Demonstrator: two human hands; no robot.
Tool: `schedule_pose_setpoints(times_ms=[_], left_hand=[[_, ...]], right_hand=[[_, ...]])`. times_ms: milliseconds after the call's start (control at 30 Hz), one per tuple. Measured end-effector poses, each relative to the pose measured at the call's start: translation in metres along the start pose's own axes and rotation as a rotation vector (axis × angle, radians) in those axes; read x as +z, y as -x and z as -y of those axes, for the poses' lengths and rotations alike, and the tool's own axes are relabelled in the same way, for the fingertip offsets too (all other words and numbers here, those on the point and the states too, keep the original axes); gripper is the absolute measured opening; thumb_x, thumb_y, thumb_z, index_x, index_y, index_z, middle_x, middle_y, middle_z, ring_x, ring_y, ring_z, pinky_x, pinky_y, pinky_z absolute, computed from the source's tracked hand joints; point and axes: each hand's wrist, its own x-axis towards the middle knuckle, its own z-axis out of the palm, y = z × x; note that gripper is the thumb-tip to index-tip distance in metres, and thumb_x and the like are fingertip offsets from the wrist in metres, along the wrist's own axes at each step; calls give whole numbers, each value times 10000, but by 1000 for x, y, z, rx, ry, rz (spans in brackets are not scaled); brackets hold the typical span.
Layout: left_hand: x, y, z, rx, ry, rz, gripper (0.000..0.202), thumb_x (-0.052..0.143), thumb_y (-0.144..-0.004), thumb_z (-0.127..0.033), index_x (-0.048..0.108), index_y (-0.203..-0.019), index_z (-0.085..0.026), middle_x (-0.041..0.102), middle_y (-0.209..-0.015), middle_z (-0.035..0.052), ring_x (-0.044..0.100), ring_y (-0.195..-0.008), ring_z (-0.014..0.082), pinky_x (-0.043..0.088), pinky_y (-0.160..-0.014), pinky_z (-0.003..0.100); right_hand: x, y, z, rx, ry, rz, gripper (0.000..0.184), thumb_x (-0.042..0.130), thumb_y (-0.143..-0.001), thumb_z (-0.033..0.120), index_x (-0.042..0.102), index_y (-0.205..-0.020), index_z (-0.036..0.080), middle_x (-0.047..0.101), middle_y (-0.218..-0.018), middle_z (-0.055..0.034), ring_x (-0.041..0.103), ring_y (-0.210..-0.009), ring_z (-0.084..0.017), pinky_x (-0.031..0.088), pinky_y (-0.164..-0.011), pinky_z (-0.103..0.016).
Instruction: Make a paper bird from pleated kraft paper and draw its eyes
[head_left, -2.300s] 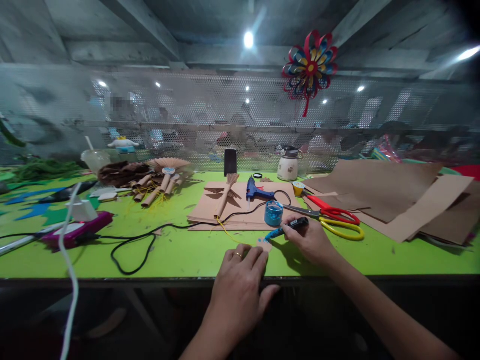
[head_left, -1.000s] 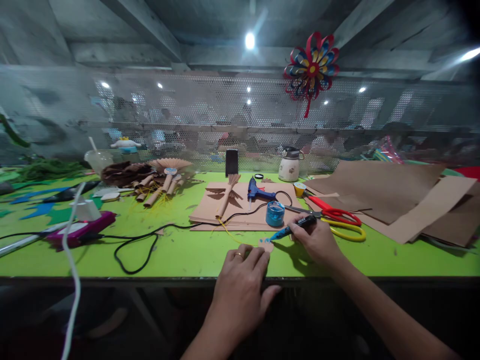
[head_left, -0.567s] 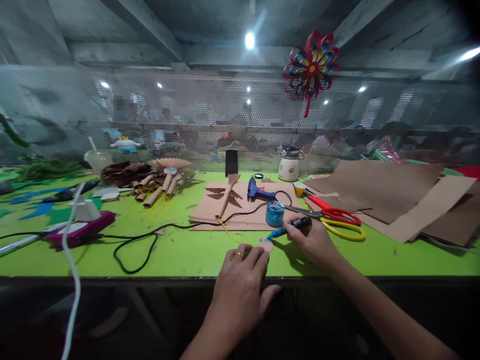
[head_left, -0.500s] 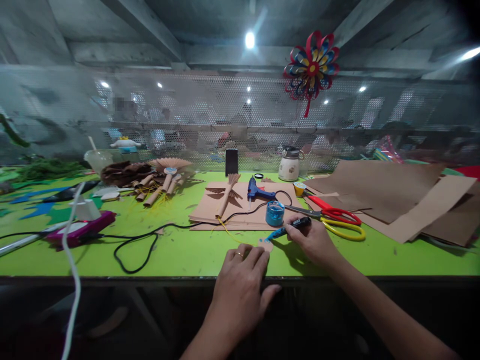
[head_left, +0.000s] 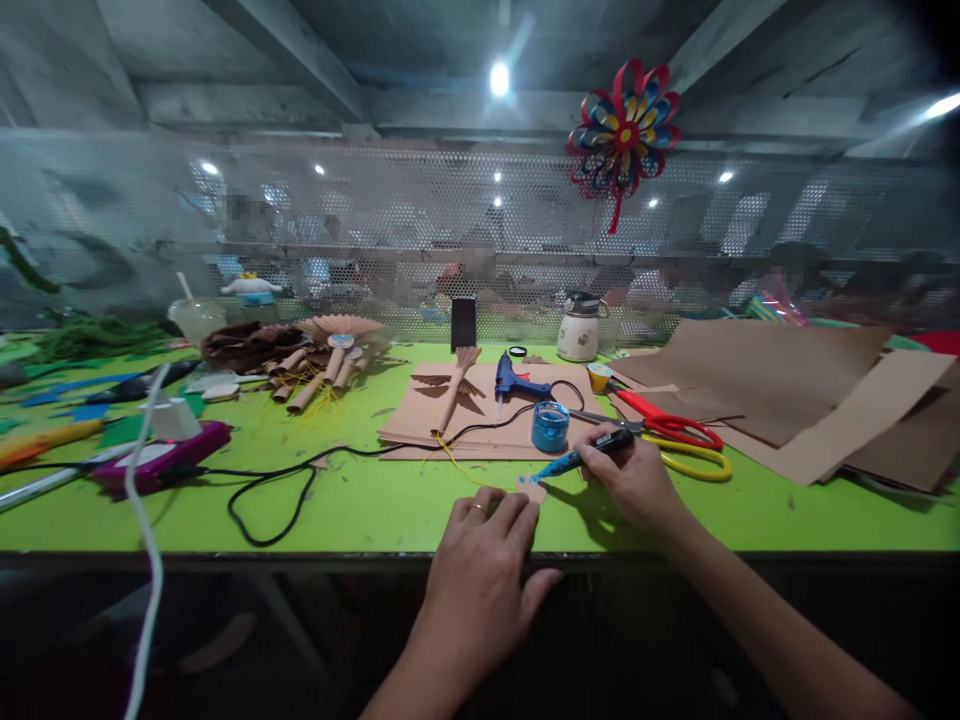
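Note:
My right hand [head_left: 634, 480] grips a blue-tipped black marker [head_left: 581, 458], whose tip touches a small brown paper piece [head_left: 531, 490] on the green table [head_left: 360, 505]. My left hand [head_left: 484, 560] lies flat with fingers spread at the table's front edge, its fingertips pressing the near side of that paper piece. A ring shows on one finger. Just beyond the marker stands a small blue pot [head_left: 550, 426].
Red and yellow scissors [head_left: 671, 435] lie right of my right hand. A blue glue gun [head_left: 514, 380] rests on a brown card sheet [head_left: 480, 415], its black cord [head_left: 285, 480] looping left. Brown paper sheets [head_left: 795, 390] lie right; rolled paper pieces [head_left: 315, 375], a pink device [head_left: 161, 458] left.
My right hand has made small back-and-forth moves with the marker over the paper piece. My left hand has stayed put. An orange object has come into view at the far left.

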Motion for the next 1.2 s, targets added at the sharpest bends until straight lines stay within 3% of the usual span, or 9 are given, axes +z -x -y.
schedule_pose_setpoints(times_ms=[533, 767, 967, 1200], left_hand=[[0, 0, 0, 3, -5, 2, 522, 618, -832, -421, 489, -1311, -260, 560, -1306, 14, 423, -1165, 284, 335, -984, 458], [1, 1, 1, 3, -3, 11, 523, 601, -842, -435, 484, -1320, -257, 565, -1295, 16, 419, -1170, 287, 332, -985, 462], [1, 0, 1, -2, 1, 4, 543, 612, -835, -439, 473, -1330, -264, 559, -1308, 9, 415, -1177, 284, 327, -992, 462], [1, 1, 1, 0, -3, 5, 534, 604, -838, -442, 474, -1327, -271, 552, -1319, 5, 414, -1181, 283, 327, -997, 466]], right_hand=[[2, 1, 3, -65, 75, 97, 153, 580, -797, 320, 584, -760, 172, 573, -611, 6, 539, -561, -147, 436, -561, -262], [-1, -1, 4, -39, 127, 49, 148, 584, -777, 309, 591, -732, 169, 561, -561, 13, 517, -520, -140, 415, -529, -255], [0, -1, 4, 15, 26, 8, 181, 597, -782, 349, 572, -740, 175, 570, -537, 17, 507, -498, -131, 413, -517, -245], [2, 1, 7, -10, 37, 68, 162, 592, -784, 325, 588, -749, 166, 572, -565, 15, 529, -528, -136, 425, -544, -251]])
